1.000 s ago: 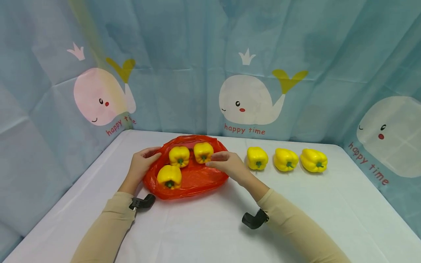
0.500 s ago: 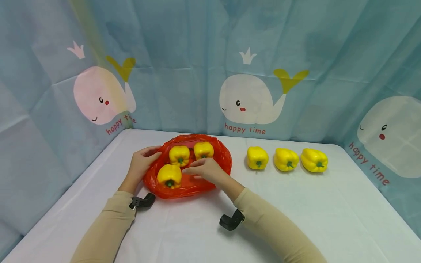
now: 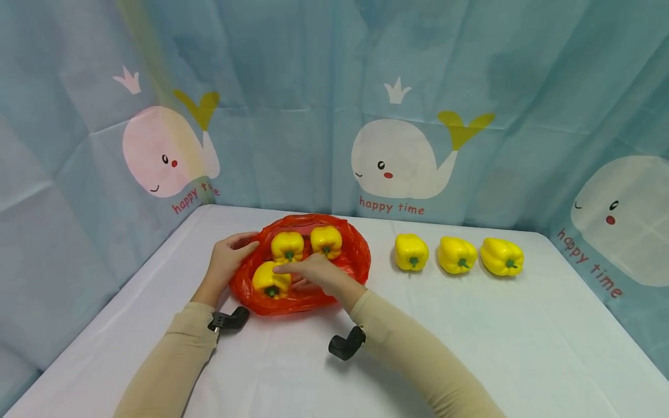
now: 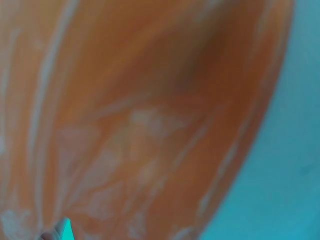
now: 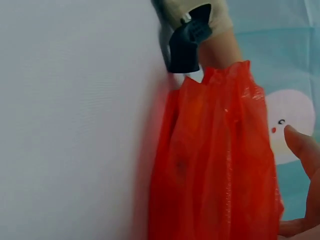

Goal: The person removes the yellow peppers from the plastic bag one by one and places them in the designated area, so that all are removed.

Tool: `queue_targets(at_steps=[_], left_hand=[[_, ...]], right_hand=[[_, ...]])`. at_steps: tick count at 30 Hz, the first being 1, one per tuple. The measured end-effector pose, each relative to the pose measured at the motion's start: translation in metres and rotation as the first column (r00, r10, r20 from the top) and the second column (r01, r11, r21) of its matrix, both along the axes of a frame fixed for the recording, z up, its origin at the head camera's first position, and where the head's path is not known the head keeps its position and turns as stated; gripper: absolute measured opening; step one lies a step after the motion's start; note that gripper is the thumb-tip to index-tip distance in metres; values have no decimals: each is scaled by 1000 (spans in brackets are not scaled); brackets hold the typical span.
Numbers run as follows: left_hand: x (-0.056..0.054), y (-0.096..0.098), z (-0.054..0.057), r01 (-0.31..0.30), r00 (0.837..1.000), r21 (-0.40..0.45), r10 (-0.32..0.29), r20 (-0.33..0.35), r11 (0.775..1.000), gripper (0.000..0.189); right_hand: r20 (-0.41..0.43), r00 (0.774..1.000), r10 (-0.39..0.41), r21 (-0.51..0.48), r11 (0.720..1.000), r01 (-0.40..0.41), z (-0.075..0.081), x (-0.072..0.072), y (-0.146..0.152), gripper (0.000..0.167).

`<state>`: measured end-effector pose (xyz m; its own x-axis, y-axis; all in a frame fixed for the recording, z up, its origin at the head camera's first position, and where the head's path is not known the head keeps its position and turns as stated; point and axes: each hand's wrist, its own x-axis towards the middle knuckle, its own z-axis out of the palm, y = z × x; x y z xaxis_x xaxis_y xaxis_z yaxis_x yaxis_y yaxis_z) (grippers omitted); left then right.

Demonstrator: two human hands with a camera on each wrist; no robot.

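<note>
A red plastic bag (image 3: 358, 261) lies spread wide on the table, with three yellow bell peppers inside. Thumb and fingers of my left hand (image 3: 226, 264) hold the bag's left rim. Reaching into the bag over its front rim, my right hand (image 3: 321, 273) is at the front-left bell pepper (image 3: 269, 277). Its thumb overlaps the pepper's upper right side, and the other fingers are partly hidden beside it. The right wrist view shows that thumb (image 5: 302, 147) spread from the fingers above the bag's side. Behind are the other two bell peppers, one left (image 3: 287, 245) and one right (image 3: 326, 239).
Three more yellow bell peppers stand in a row on the white table (image 3: 522, 337), right of the bag: a near one (image 3: 411, 251), a middle one (image 3: 456, 254) and a far-right one (image 3: 502, 255). A blue whale-printed curtain (image 3: 292, 116) hangs behind.
My right hand has moved left from the bag's right side and the back-right bell pepper to the front-left bell pepper. The left hand has stayed at the bag's rim.
</note>
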<state>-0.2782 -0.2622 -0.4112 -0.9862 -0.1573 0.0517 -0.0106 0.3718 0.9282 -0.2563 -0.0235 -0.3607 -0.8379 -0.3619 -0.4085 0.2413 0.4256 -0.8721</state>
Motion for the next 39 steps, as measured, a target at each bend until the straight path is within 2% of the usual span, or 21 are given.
queue_targets(at_steps=[7, 15, 27, 34, 39], left_hand=[[0, 0, 0, 0, 1000, 11, 0, 10, 1000, 57], [-1, 1, -1, 5, 1000, 20, -5, -8, 1000, 56], [-2, 0, -2, 10, 1000, 7, -10, -9, 1000, 57], [-3, 0, -2, 10, 1000, 11, -10, 1, 1000, 57], [-1, 0, -1, 7, 1000, 11, -7, 1, 1000, 56]], right_hand=[[37, 999, -11, 20, 1000, 11, -5, 0, -7, 67], [28, 1000, -11, 22, 1000, 10, 0, 2, -12, 61], [11, 999, -39, 25, 999, 38, -1, 6, -20, 68], [-16, 1000, -9, 32, 999, 10, -3, 4, -17, 59], [-16, 1000, 6, 49, 999, -5, -2, 3, -13, 60]])
